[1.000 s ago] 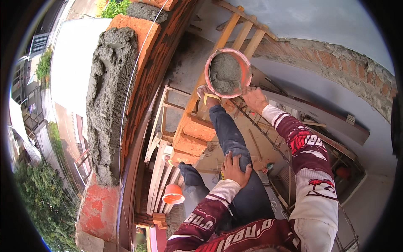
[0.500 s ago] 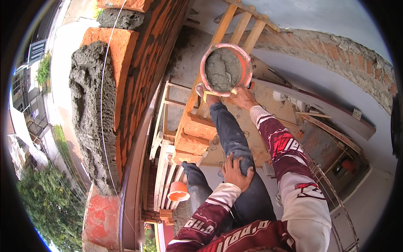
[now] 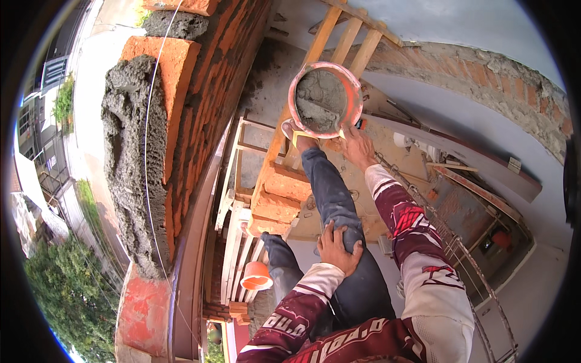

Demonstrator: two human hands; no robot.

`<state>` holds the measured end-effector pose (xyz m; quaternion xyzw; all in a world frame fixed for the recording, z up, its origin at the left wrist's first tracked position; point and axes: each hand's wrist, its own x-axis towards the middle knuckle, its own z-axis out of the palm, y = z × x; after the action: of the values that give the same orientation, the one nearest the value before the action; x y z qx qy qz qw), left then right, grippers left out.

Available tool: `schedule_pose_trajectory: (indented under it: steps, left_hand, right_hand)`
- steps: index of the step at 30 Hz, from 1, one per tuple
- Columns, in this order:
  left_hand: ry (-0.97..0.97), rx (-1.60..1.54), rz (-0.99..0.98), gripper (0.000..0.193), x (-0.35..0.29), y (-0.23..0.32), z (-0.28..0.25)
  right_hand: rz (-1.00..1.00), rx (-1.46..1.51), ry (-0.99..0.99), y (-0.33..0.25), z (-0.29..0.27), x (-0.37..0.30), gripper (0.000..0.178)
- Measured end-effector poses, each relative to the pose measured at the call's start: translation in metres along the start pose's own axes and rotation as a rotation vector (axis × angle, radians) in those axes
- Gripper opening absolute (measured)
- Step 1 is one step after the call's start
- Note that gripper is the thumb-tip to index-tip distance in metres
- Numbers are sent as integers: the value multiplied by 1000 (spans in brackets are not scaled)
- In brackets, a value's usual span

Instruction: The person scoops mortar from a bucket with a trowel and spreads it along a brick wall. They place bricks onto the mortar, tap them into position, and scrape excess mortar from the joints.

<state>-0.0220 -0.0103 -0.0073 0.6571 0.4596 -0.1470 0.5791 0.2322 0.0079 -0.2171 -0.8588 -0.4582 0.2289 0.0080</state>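
I had the right hand (image 3: 358,147) gripping the bucket (image 3: 353,97) by its rim. Below the bucket in my view, the left hand (image 3: 339,248) lay spread over the knee (image 3: 356,232).

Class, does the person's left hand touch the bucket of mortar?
No, the left hand rests on the leg, apart from the bucket.

Round orange-red plastic bucket (image 3: 353,100), upper centre: rim (image 3: 293,100) streaked pale pink. Wet mortar (image 3: 321,94) inside: grey. Thick rough mortar bed (image 3: 127,166), left: grey, mottled with dark pits. Rectangular clay brick (image 3: 178,81), upper left: orange. Thin taut string (image 3: 145,175), left: white. Long-sleeved fabric jersey (image 3: 339,345), lower centre: maroon and white, red patches, white lettering. Long cloth trousers (image 3: 334,199), centre: dark blue-grey. Narrow sandal strap (image 3: 296,138): yellow. Long wooden planks (image 3: 325,36), upper centre: yellow-brown. Leafy trees (image 3: 66,290), lower left: deep green.
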Motion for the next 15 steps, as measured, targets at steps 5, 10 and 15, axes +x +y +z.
schedule_pose_trajectory:
  steps: [5, 10, 15]
  left_hand:
    - [3, -34, -4, 64, -1, -4, 0]
    - [5, -64, 0, 64, -3, -8, 2]
    - [11, -74, -2, 65, -2, -5, 2]
  right_hand:
    - [253, -2, -57, -4, -25, 16, 46]
    - [427, 147, -354, -26, -6, 49, 47]
    - [565, 474, -340, -38, 23, 45, 44]
